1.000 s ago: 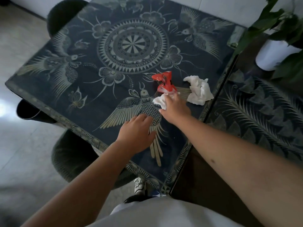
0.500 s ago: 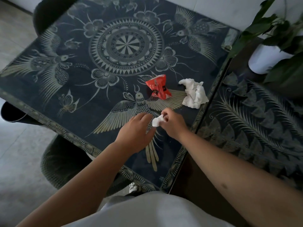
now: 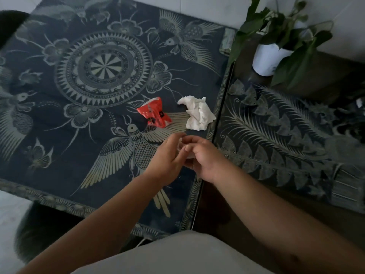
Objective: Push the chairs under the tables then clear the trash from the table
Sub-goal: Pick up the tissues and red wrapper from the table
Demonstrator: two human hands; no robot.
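Clearing trash: right hand (image 3: 203, 159) pinches a small white scrap (image 3: 180, 149) against the loosely open left hand (image 3: 167, 157); next, gather red wrapper (image 3: 155, 113) and tissue (image 3: 198, 113) (both on the worktop (image 3: 59, 135)).

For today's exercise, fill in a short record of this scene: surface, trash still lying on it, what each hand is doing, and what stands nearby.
surface: dark patterned table
trash on table: red wrapper; crumpled white tissue to its right
left hand: fingers straight, meeting the right
right hand: grip curled on a small white scrap, mostly hidden
nearby: potted plant, chair under the near edge
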